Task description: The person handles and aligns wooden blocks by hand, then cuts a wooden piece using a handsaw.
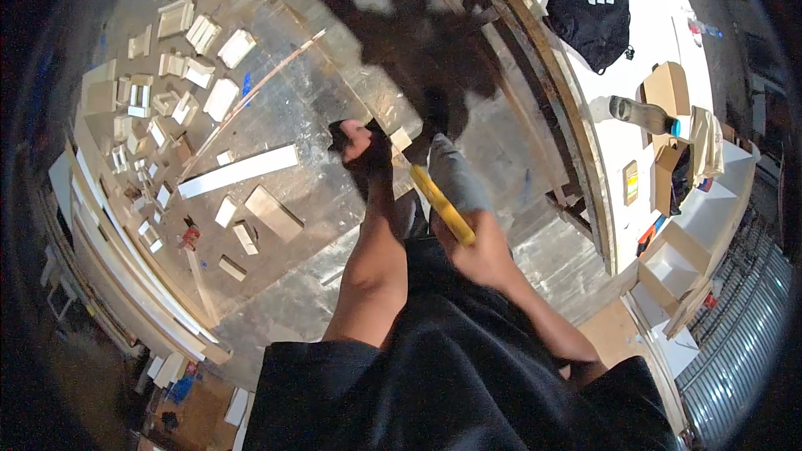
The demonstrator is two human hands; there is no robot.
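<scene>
My right hand (482, 252) is closed round the yellow handle of a tool (441, 205), which slants up and to the left. What sits at the tool's far end is too dark to make out. My left hand (357, 142) is stretched forward over the floor, partly lit and mostly in deep shadow, so its fingers do not show clearly. Between the two hands and a little ahead lies a small pale wood block (401, 139). A grey shape (458, 174), perhaps my shoe or trouser leg, is beside the tool.
Many small wooden boxes and blocks (200, 33) cover the floor at left, near a long white board (240, 171) and a flat wood piece (274, 214). At right a white tabletop (618, 100) carries a black drawstring bag (589, 12), a bottle (642, 114) and cardboard (666, 88).
</scene>
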